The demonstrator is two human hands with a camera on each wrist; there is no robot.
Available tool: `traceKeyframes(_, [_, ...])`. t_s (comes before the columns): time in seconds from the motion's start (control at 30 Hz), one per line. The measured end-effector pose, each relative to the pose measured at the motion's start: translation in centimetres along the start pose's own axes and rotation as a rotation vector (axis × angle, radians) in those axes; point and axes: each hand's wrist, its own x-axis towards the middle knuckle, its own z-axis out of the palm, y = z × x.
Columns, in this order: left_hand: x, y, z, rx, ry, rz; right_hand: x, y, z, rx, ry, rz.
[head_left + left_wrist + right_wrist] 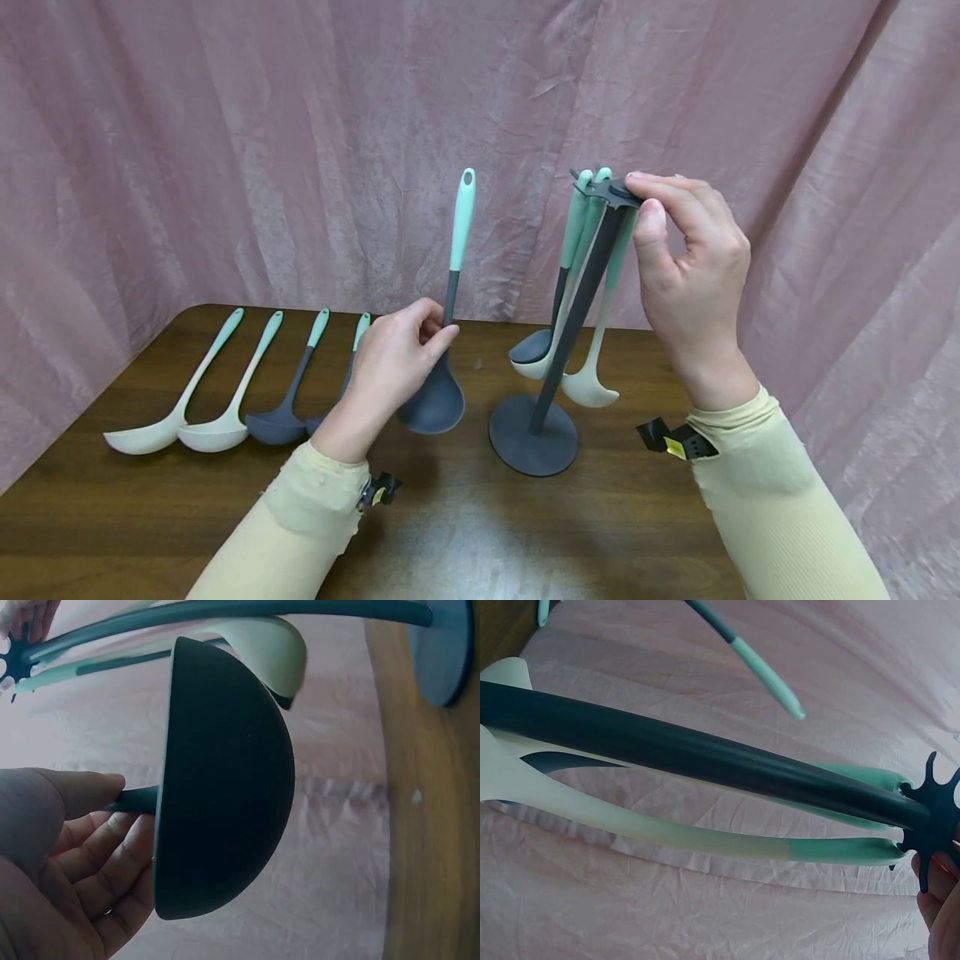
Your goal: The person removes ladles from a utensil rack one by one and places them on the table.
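Note:
In the head view my left hand (397, 350) pinches the dark grey neck of a ladle (433, 404). This ladle is upright above the table, its mint handle pointing up and its bowl down. My right hand (697, 267) grips the hooked top (611, 192) of a dark utensil stand (577, 325) between thumb and fingers. From the hooks hang a dark grey ladle (532, 346) and two white ladles, one (591, 387) nearer the right hand. In the left wrist view the held ladle's bowl (225, 787) partly covers the hanging ones.
On the wooden table (450, 533), left of the stand, lie two white ladles, the outer one (150, 435) farthest left, and two dark grey ones, one (362, 329) partly hidden behind my left hand. A pink curtain (450, 100) hangs behind the table.

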Motion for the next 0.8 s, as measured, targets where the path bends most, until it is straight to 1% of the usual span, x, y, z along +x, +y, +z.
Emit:
traceKeyframes(0.2, [0.0,-1.2,0.4,0.053,-0.035,-0.021,-0.1,0.0,0.0,0.0,0.001,0.0])
traceKeyframes(0.47, [-0.2,-2.4,1.0,0.123,-0.079,-0.037,-0.1,1.3,0.2,-0.001,0.0,-0.013])
traceKeyframes(0.8, [-0.2,-4.5,1.1,0.178,-0.14,-0.069,-0.1,0.1,0.2,0.014,0.004,0.007])
